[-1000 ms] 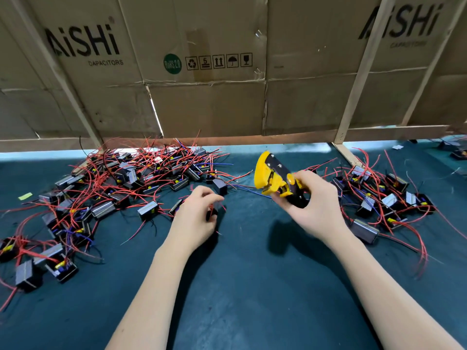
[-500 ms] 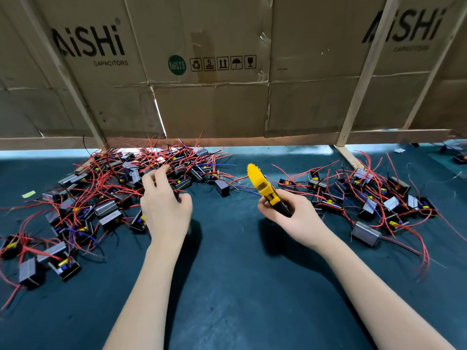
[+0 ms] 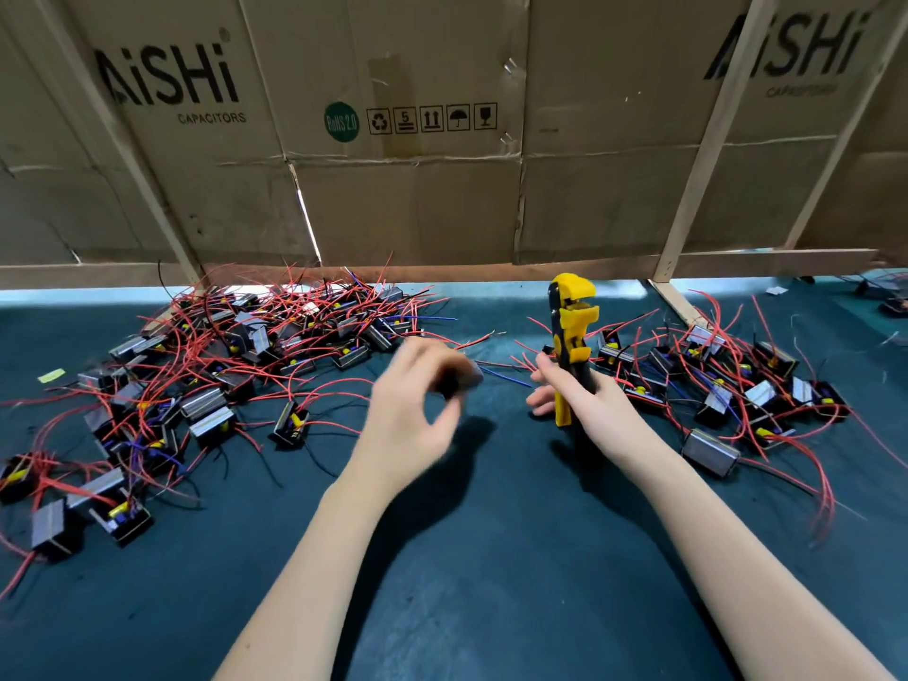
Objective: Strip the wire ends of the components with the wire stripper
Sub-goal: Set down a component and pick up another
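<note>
The yellow and black wire stripper [image 3: 570, 336] was held upright above the counter [image 3: 467, 557] by the right hand [image 3: 584, 400], fingers wrapped around its handles. A small dark component [image 3: 459, 378], blurred, was pinched in the curled fingers of the left hand [image 3: 417, 410]. Piles of red-wired components [image 3: 236, 366] were spread on both sides.

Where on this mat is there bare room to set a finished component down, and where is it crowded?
Free: the near strip of the green mat between and below the forearms, and the gap between the left pile and right pile, partly taken by the left hand and the right hand holding the wire stripper. Both piles are crowded.
</note>
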`<state>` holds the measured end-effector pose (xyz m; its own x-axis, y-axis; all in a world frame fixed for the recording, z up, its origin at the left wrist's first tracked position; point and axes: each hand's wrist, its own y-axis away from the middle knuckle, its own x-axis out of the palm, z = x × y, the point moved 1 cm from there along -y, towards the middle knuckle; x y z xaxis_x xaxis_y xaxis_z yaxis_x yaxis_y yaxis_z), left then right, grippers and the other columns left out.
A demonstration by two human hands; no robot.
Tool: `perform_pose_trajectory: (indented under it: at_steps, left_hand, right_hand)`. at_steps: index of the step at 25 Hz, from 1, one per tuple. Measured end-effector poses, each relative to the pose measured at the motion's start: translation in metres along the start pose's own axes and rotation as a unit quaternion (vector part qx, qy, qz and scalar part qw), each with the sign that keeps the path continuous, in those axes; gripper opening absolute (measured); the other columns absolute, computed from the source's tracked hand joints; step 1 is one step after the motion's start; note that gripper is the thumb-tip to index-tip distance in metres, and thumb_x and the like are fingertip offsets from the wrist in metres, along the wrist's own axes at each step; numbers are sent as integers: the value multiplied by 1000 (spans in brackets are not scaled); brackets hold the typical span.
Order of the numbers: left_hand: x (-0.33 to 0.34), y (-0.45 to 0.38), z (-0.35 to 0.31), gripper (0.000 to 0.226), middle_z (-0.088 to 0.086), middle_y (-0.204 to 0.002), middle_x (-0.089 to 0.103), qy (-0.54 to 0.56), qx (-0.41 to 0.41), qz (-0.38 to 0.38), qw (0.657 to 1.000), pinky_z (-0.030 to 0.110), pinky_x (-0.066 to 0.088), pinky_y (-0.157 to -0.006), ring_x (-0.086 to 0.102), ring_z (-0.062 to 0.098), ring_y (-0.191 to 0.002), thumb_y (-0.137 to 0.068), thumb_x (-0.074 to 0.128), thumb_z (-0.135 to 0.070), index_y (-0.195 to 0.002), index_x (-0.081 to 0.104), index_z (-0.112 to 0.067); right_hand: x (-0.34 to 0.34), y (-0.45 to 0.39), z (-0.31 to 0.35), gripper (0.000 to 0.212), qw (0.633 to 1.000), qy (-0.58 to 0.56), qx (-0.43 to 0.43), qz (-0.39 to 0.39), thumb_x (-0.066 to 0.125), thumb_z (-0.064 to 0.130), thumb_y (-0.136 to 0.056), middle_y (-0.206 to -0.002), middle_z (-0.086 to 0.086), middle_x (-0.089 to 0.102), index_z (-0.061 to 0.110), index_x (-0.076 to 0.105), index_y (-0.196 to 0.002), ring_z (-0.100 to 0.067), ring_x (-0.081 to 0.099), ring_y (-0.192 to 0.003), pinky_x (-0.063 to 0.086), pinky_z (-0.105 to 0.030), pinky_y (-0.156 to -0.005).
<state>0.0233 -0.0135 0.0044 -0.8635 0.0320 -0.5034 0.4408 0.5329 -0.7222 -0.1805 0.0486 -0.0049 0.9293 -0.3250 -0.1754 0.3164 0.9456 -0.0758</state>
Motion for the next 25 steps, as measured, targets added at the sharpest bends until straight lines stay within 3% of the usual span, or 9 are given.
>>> perform_pose_trajectory:
  at_steps: [2,3,5,8,11,15,19,25]
  left_hand:
    - [14,6,0,16,2,-93,59,-39,1,150,988,39,50,-81,56,17,-88,-79,73,-5,-93,68,-9]
    - [17,9,1,12,1,-89,60,-51,-5,175,983,40,48,-81,55,18,-86,-80,74,-13,-90,68,-12]
    - [16,10,5,10,-5,-81,65,-36,-30,169,985,39,48,-80,58,15,-82,-83,72,-22,-90,67,-16]
    - [14,9,6,15,-10,-74,64,8,-84,146,986,37,51,-78,61,9,-71,-81,73,-17,-87,60,-18]
    - [17,10,5,29,-9,-81,62,-1,-100,148,984,35,50,-78,59,12,-76,-77,79,-18,-89,53,-20]
    - [15,8,11,26,-9,-85,58,12,-155,54,986,19,44,-74,55,10,-78,-82,76,-23,-92,53,-19]
    - [-4,9,35,14,-2,-77,63,-118,-321,-39,939,35,47,-75,60,27,-80,-92,62,-26,-82,56,-18]
    - [-65,17,79,19,17,-99,69,-257,-426,-145,855,43,44,-87,60,40,-99,-95,54,-23,-98,63,-6]
  right_hand:
    - [-3,-1,0,57,1000,-15,12,-11,59,67,-67,-83,-12,72,14,67,-87,-29,70,-82,52,-40,-90]
    - [-4,-1,1,54,1000,-22,14,-16,60,66,-67,-83,-14,72,15,67,-85,-28,70,-79,53,-41,-89]
    - [-5,-1,1,52,999,-28,15,-20,62,65,-67,-83,-14,71,16,67,-83,-26,70,-77,55,-42,-87]
    - [-6,-1,-3,53,1000,-8,18,-16,63,67,-68,-80,-9,73,15,66,-81,-26,71,-82,54,-44,-91]
    - [-6,-2,-4,46,999,-6,35,-24,62,66,-76,-83,-8,74,21,67,-79,-25,71,-88,52,-43,-94]
    - [-16,-6,-5,63,996,17,42,-78,56,78,-74,-83,-8,72,16,68,-72,-26,68,-89,50,-41,-94]
    - [-27,-7,-7,75,991,-10,75,-106,54,84,-61,-82,-12,72,12,71,-73,-30,66,-92,45,-45,-101]
    - [-26,-7,-7,71,993,-8,82,-90,56,83,-62,-84,-13,72,15,71,-72,-30,65,-94,45,-48,-102]
